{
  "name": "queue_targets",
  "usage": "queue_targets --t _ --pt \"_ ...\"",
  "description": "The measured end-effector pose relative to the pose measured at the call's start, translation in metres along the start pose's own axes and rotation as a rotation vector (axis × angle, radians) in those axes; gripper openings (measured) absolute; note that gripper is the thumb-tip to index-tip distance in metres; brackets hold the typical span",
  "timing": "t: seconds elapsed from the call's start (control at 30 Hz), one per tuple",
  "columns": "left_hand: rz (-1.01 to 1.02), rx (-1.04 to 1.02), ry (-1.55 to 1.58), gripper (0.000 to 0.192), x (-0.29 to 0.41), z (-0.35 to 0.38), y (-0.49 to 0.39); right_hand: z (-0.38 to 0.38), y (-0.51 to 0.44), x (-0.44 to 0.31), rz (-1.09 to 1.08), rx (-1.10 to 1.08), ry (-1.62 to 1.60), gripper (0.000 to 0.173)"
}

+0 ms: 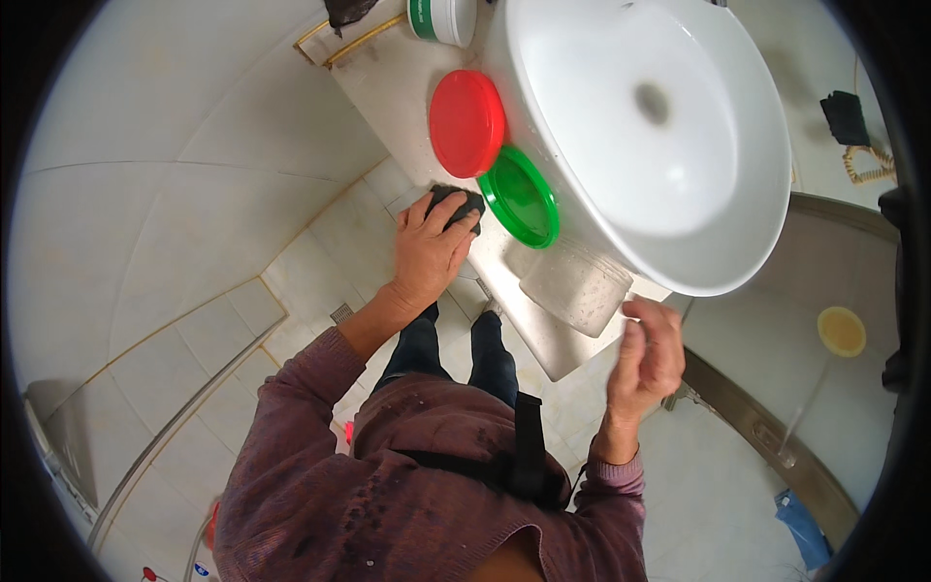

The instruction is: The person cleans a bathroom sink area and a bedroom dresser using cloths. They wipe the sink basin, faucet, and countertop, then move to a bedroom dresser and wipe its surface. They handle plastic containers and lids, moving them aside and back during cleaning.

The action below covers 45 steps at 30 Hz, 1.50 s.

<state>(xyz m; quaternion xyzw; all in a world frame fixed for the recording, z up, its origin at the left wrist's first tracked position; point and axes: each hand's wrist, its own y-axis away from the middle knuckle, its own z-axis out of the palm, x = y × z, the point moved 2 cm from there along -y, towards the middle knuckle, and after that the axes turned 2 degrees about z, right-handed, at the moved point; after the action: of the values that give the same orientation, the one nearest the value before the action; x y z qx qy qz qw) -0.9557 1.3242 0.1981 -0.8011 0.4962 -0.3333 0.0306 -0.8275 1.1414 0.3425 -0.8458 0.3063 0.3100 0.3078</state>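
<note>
My left hand presses a dark, crumpled cloth onto the front edge of the pale counter. Beside the cloth, a red round lid and a green round lid lean near the outside of a white oval basin. A clear plastic jar lies on its side on the counter, below the green lid. Just right of the jar's end is my right hand, its fingers curled and parted, with nothing visible in it.
A white tub with a green label stands at the counter's back. Curved metal rails run at the right, near a hanging blue cloth. A floor drain lies left of my feet.
</note>
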Motion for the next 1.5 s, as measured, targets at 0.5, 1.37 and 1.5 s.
queue_targets --t 0.5,1.37,1.5 --pt "0.046 0.039 0.097 0.028 -0.006 -0.005 0.009 0.137 -0.041 -0.026 0.456 -0.323 -0.439 0.055" --pt "0.046 0.121 0.273 0.028 -0.013 -0.007 0.013 0.190 -0.051 -0.019 0.534 -0.119 -0.438 0.042" --pt "-0.132 0.263 0.401 0.017 -0.023 -0.033 0.021 0.185 -0.046 -0.014 0.519 -0.253 -0.458 0.035"
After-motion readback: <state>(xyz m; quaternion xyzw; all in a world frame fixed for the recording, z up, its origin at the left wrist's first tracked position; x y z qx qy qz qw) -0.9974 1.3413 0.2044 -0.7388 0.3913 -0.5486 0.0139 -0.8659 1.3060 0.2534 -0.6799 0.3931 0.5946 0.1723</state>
